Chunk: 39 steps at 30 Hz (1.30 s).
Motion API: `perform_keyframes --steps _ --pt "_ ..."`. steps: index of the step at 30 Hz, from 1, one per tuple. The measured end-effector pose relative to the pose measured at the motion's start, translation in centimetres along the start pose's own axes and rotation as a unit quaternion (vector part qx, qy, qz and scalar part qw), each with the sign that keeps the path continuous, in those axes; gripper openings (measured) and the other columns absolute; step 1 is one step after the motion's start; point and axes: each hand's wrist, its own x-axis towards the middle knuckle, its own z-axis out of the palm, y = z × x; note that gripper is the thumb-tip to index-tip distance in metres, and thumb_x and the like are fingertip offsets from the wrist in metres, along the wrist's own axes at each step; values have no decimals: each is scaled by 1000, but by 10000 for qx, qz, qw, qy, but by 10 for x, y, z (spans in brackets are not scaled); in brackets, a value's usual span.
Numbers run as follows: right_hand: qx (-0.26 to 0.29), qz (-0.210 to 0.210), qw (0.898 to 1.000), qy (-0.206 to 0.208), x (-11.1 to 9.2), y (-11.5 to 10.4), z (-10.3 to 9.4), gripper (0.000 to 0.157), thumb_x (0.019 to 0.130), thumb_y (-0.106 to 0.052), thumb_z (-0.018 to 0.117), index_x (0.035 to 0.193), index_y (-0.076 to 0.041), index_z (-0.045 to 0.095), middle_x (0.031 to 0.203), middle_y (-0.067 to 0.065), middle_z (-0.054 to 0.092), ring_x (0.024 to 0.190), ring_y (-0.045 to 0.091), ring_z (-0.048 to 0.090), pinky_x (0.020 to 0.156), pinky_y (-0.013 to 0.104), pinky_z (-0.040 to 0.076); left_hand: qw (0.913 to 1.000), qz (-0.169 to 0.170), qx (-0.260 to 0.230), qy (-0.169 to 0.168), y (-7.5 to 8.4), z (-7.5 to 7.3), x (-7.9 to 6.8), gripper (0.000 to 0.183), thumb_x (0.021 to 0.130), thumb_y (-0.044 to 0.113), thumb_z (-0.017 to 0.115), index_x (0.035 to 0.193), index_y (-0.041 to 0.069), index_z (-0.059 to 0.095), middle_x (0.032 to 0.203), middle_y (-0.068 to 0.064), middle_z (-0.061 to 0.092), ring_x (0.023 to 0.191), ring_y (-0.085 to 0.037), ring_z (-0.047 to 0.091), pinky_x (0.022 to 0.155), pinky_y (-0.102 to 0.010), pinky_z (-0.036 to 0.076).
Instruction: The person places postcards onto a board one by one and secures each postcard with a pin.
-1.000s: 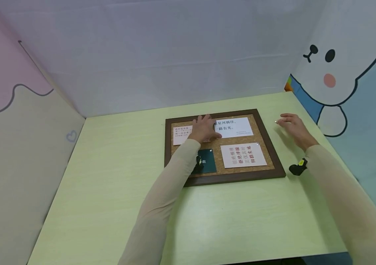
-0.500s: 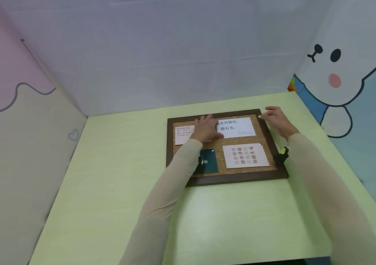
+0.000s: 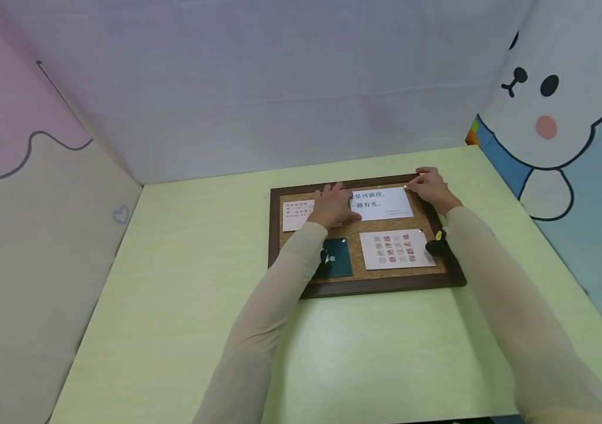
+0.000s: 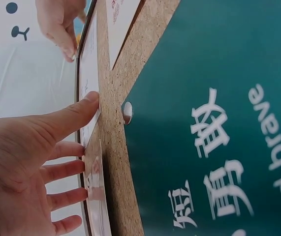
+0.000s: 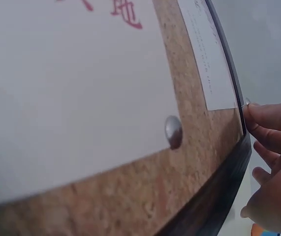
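A cork board (image 3: 386,225) in a dark brown frame lies on the table with several cards on it. My left hand (image 3: 333,207) spreads its fingers over the upper cards, thumb on the left end of the upper right white card (image 3: 383,204). Between thumb and fingertips, my right hand (image 3: 432,189) pinches a silver thumbtack (image 5: 247,102) at that card's top right corner. Below lie a white card with red characters (image 3: 396,249) and a green card (image 4: 204,162), each with a silver tack in a corner. Part of the upper left card (image 3: 295,215) is hidden by my left hand.
The pale green table (image 3: 174,294) stretches left and in front of the board. A plain whitish wall sheet (image 3: 280,88) stands behind it. Cartoon-printed sheets flank both sides, with a bear-like face (image 3: 534,106) on the right.
My right hand has moved left from beside the board to the upper right card's corner, carrying the thumbtack. My left hand stays in place on the board.
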Motion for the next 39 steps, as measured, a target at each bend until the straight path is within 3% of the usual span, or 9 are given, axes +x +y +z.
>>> perform_keyframes --steps 8,16,26,39 --pt "-232 61 9997 -111 4 -1 5 39 100 -17 52 112 19 59 157 25 19 146 44 9 110 67 -10 10000 46 -75 -46 0 0 -1 71 80 60 71 139 25 53 135 3 46 120 -22 41 105 -47 30" --pt "-37 144 9998 -101 3 0 6 39 99 -16 53 115 20 57 158 24 16 146 44 10 112 64 -8 10000 61 -62 -30 2 -1 -2 69 80 59 71 138 25 54 136 4 46 119 -21 40 102 -44 31" --pt "77 129 9998 101 2 0 5 35 97 -9 53 112 22 60 156 25 20 146 41 15 117 54 17 10000 73 -51 -30 6 -2 -3 69 80 59 72 138 25 54 137 4 45 118 -21 41 101 -44 32" --pt "93 -102 9996 257 1 0 12 29 96 -6 55 104 21 60 151 27 28 142 44 23 117 53 18 10000 45 -55 -56 0 0 -3 71 80 60 72 139 26 52 138 4 44 118 -21 40 99 -43 32"
